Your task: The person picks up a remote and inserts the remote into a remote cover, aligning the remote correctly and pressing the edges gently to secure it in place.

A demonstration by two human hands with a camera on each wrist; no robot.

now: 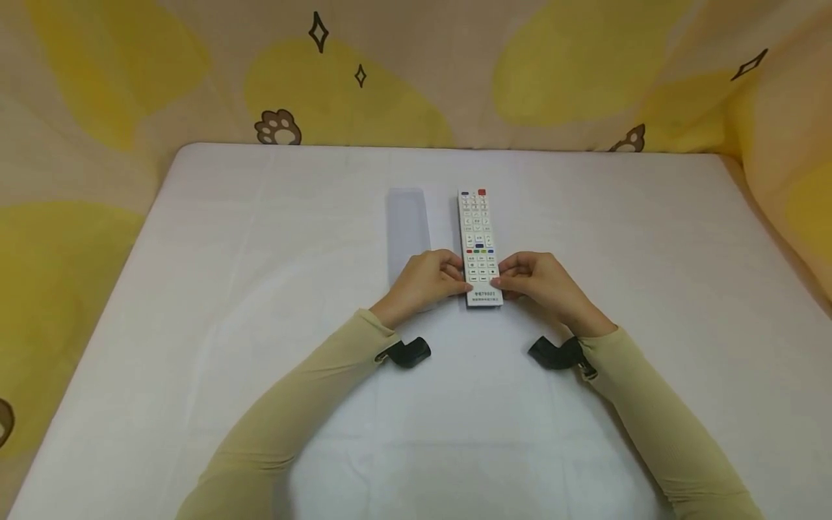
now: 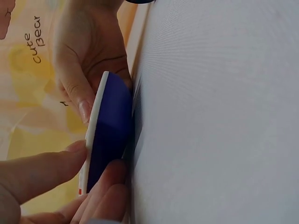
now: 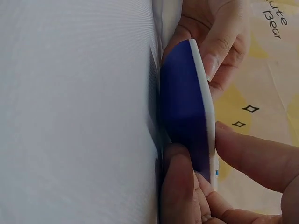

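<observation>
Both hands, left hand and right hand, pinch the remote control at centre frame; best lifted evenly, kept level above the white surface.

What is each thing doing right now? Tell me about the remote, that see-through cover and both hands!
remote control: flat on the table, buttons up, near end pinched from both sides.
clear sleeve: lying flat, left of the remote, untouched as far as shows.
left hand: fingers curled, pinching the remote's left edge.
right hand: fingers curled, pinching the remote's right edge.
white table: covered, bearing both things.
</observation>
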